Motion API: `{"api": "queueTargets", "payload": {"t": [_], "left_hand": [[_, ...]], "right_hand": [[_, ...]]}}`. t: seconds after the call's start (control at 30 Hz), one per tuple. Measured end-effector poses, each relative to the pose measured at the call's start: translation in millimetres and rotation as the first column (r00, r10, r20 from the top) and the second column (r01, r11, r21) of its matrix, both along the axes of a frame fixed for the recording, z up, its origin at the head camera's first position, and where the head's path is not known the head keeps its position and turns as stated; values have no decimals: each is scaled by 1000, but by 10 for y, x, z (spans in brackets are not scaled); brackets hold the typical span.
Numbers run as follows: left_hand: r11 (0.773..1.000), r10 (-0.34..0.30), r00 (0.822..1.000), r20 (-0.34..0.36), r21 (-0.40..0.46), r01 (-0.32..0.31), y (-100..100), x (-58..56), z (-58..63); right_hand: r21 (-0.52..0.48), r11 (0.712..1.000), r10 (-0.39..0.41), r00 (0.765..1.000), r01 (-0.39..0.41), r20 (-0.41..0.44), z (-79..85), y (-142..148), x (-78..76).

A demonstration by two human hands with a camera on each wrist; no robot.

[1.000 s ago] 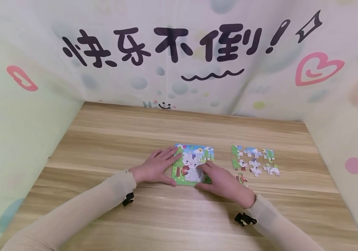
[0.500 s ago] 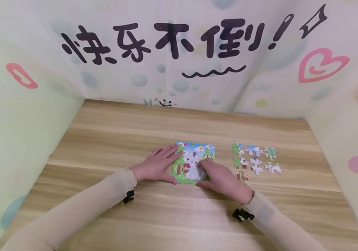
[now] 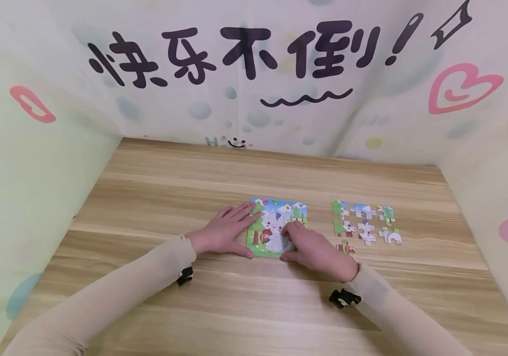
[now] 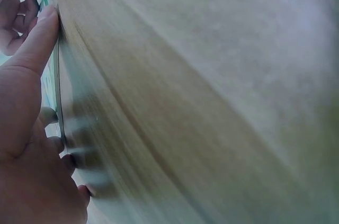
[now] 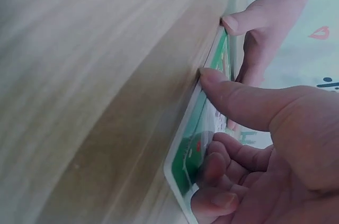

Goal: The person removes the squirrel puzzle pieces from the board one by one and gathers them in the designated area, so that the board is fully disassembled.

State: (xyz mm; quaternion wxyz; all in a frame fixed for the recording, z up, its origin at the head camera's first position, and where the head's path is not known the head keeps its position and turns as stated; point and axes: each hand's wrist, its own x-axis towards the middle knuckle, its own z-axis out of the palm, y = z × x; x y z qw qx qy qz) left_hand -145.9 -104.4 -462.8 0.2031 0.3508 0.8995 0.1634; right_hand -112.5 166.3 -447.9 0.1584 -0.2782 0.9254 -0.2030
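Note:
A square jigsaw puzzle with a grey cartoon animal lies on the wooden table in the head view. Along its left side my left hand rests with fingers spread, tips on the picture and thumb near the lower edge. My right hand covers the lower right corner. In the right wrist view, its thumb touches the puzzle's near edge while the other fingers curl over the picture. Whether a loose piece is under those fingers is hidden. Several puzzle pieces lie in rows to the right.
The wood-grain table surrounds the puzzle. A printed white curtain with dark lettering stands along the back, and pale fabric walls border both sides. The right forearm passes below the loose pieces.
The head view has shifted slightly, so the table sits a little higher in it. Both hands stay at the same places on the puzzle, and the loose pieces keep their layout.

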Motion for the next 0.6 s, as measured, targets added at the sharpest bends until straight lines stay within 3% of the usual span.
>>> {"api": "queueTargets", "payload": {"t": [0.13, 0.33, 0.6], "left_hand": [[1000, -2, 1000, -8, 2, 2, 3, -9, -14], [1000, -10, 1000, -20, 1, 10, 5, -23, 4], [1000, -12, 1000, -12, -10, 12, -5, -23, 27]], "right_hand": [[6, 1000, 0, 1000, 0, -2, 4, 3, -1], [102, 995, -8, 997, 16, -73, 24, -33, 22], [85, 996, 0, 996, 8, -88, 41, -37, 25]]}}
